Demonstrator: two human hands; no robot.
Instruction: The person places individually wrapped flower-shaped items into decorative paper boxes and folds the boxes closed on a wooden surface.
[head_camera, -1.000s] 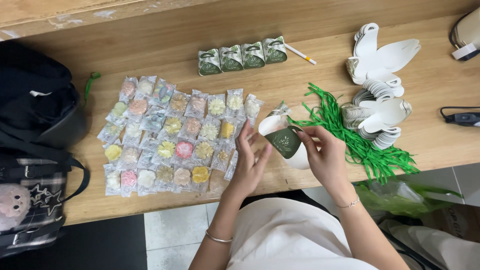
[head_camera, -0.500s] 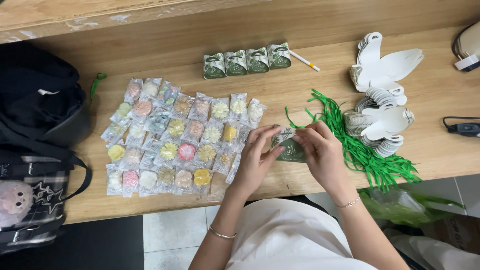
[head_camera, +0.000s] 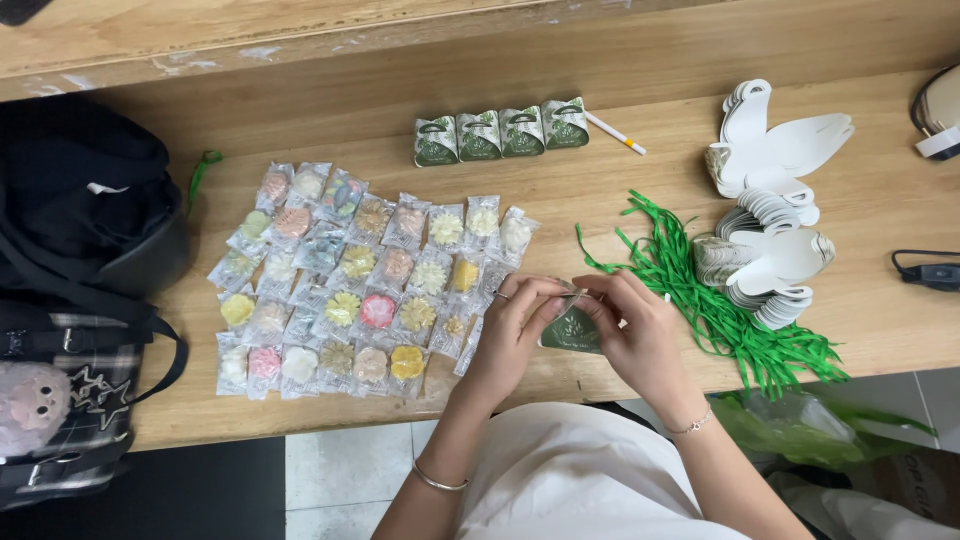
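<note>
The head view shows a small green box (head_camera: 571, 330) just right of centre in the frame, held between both hands above the near edge of the wooden counter (head_camera: 880, 200). The left hand (head_camera: 515, 330) pinches the top of the box from the left with thumb and forefinger, and the right hand (head_camera: 635, 335) grips it from the right, fingertips meeting the left hand's over the closing flaps. To the left lies a grid of wrapped flower-shaped sweets (head_camera: 360, 275); above, four finished green boxes (head_camera: 500, 132) stand in a row with a white pen (head_camera: 615, 132) beside them. To the right a heap of green ribbon strips (head_camera: 720, 300) lies by stacks of flat white box blanks (head_camera: 770, 200). A black bag (head_camera: 80, 260) fills the left of the frame. The box sits close to the counter's edge, so a slack pinch could, I judge, let it drop to the floor, and a hard squeeze on the thin card might crease it. The fingers hide the top of the box, so whether it is shut, or what is inside, cannot be told; something thin and pale at the fingertips is too small to make out.
</note>
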